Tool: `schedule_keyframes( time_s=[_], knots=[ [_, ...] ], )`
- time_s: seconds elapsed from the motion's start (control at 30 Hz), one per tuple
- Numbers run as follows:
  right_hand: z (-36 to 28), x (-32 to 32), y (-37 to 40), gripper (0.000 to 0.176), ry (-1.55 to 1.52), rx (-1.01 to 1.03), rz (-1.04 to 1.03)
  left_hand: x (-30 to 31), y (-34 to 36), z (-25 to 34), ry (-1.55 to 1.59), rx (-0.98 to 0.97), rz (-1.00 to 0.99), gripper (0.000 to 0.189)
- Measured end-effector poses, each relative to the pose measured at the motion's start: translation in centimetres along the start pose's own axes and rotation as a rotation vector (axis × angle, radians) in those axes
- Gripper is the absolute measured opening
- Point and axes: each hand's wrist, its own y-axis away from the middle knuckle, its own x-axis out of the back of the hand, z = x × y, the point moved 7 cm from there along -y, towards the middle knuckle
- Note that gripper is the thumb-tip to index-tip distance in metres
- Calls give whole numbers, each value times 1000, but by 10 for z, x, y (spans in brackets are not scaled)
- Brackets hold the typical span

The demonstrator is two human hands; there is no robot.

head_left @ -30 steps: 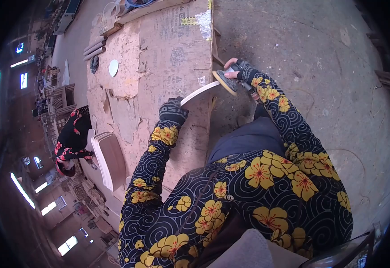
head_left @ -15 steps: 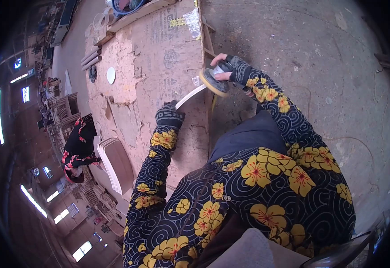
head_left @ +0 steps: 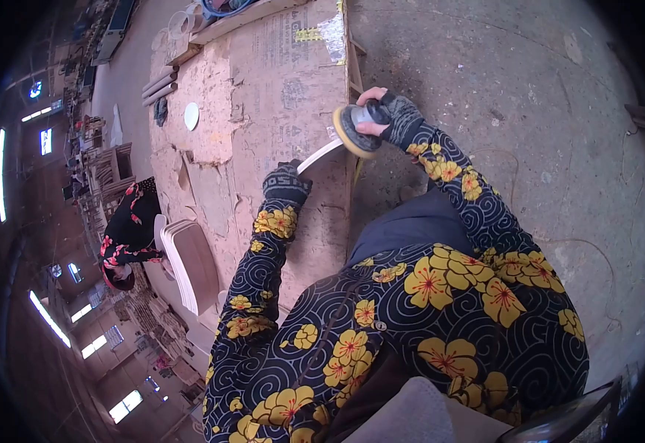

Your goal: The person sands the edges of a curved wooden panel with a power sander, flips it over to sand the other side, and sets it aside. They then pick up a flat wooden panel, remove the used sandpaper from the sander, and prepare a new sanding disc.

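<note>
My left hand (head_left: pixel 287 182), in a dark knit glove, is closed around one end of a curved, pale wooden piece (head_left: pixel 319 156) seen edge-on. In my right hand (head_left: pixel 396 117), gloved with bare fingertips, is a disc sander (head_left: pixel 356 130) with a yellowish pad. The sander's pad is tilted and meets the far end of the wooden piece near the table edge. My right fingers wrap over the sander's top. The piece's end behind the pad is hidden.
The worn, cardboard-covered table (head_left: pixel 285 111) ends at a right edge above the concrete floor (head_left: pixel 485 74). A stack of curved wooden panels (head_left: pixel 189 266) stands at left, by another person (head_left: pixel 134 229). A white oval (head_left: pixel 192 117) and several brown rods (head_left: pixel 160 87) lie farther up.
The sander has turned slightly in my right hand and stays against the wood's end. My left hand keeps its grip. The whole view has shifted a little; the other person's head has moved.
</note>
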Motion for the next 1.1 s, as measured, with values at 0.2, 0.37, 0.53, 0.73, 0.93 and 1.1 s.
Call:
schedule_keyframes(
  time_s=[0.2, 0.37, 0.53, 0.73, 0.93, 1.1],
  knots=[
    [96, -16, 5, 46, -212, -303, -35, -1, -3, -1, -15, -9, 14, 43],
    [88, -5, 6, 48, -102, -304, -60, 3, -3, 1, -23, 4, 6, 41],
    [-55, 1, 6, 49, 368, 21, -109, 5, -4, 0, 46, 20, -3, 42],
    [-121, -38, 6, 49, 791, 101, -198, 8, 0, 5, 66, 3, -14, 44],
    [-45, 6, -9, 50, 656, -236, -157, 10, 0, -1, 132, -23, 90, 34],
    [-39, 30, -12, 53, 619, -267, -116, 8, -4, -2, 135, -16, 60, 44]
  ],
)
